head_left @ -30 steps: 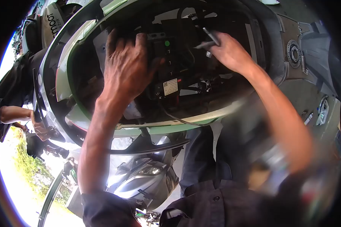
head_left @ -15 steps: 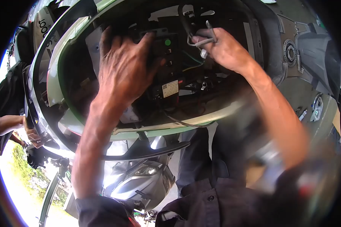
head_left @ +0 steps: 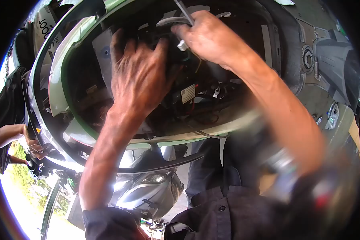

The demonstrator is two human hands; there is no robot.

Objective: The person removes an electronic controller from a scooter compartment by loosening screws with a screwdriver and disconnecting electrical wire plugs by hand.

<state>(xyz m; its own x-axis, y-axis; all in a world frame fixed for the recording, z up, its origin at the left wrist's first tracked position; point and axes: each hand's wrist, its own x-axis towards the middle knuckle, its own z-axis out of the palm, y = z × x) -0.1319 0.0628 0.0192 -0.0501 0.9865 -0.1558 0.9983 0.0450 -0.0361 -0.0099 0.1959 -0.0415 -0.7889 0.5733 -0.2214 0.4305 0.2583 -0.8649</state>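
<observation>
My left hand (head_left: pixel 140 76) reaches into the open oval body compartment (head_left: pixel 82 106) of a green scooter. Its fingers are spread and point down over a dark electrical unit, which they mostly cover. Closed fingers of my right hand (head_left: pixel 212 40) grip a grey cable (head_left: pixel 184 12) near the far side of the opening. Just below those fingertips hangs a white connector plug (head_left: pixel 182 45). Thin yellow and green wires (head_left: pixel 199 64) run beneath my right hand. A pale printed label (head_left: pixel 188 94) lies below and right of my left hand.
The compartment's pale green rim (head_left: pixel 176 139) curves between me and the wiring. A black curved rail (head_left: pixel 164 167) lies nearer. Beyond it stands a silver scooter (head_left: pixel 152 184). At the far left are another person's hands (head_left: pixel 35 147). A plastic bag (head_left: pixel 333 116) lies at right.
My right hand has moved left and up with the cable and plug, closer to my left hand. My left hand has shifted slightly right, its fingers still spread.
</observation>
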